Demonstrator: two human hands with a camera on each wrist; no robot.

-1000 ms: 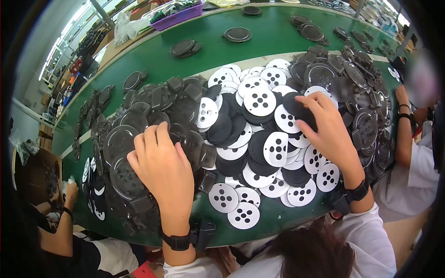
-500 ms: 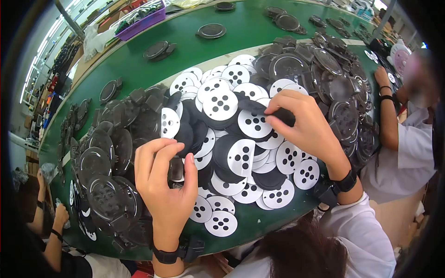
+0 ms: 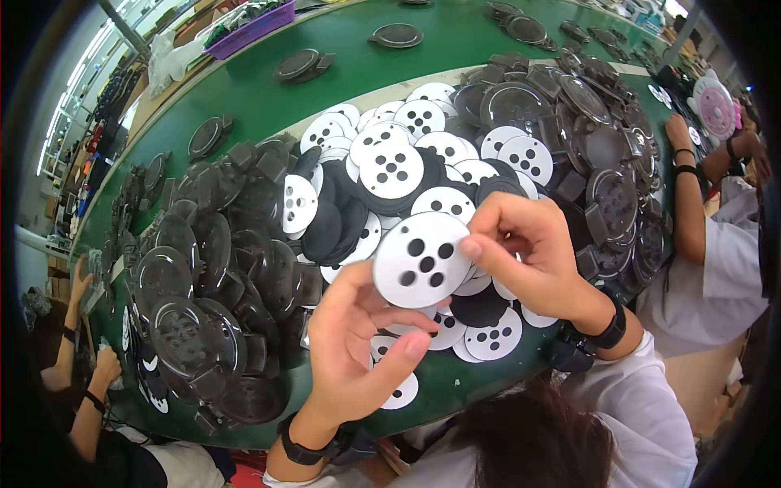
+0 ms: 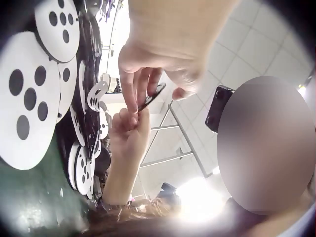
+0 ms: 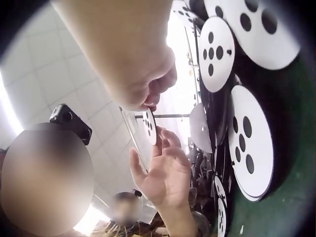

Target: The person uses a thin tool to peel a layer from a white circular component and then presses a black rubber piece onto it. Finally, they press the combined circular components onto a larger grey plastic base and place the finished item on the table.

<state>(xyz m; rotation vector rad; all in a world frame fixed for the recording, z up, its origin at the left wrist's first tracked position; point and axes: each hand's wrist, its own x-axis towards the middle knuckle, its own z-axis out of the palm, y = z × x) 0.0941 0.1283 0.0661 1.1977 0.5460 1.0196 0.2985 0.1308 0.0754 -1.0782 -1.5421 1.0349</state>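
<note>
In the head view my right hand [image 3: 525,256] pinches a white round disc [image 3: 394,256] with black dots by its right edge, thumb on the front face. The disc is tilted up toward the camera. My left hand [image 3: 350,358] lies palm up just below it, its fingers reaching under the disc's lower edge and its thumb standing apart. From the right wrist, the left fingertips [image 5: 165,136] appear right at the disc's lower end. Behind both hands spreads a heap of similar white discs [image 3: 390,159] mixed with plain black discs [image 3: 325,232].
Smoky clear plastic round parts [image 3: 175,281] are heaped left of the discs, with another heap [image 3: 610,199] on the right. Further such parts lie along the green table [image 3: 342,73]. A purple basket [image 3: 252,28] stands at the back. Other people's arms [image 3: 687,195] reach in at both sides.
My right hand has lifted from the heap and come toward me with the white disc. The left hand has moved right from the plastic parts to beneath it, turning palm up.
</note>
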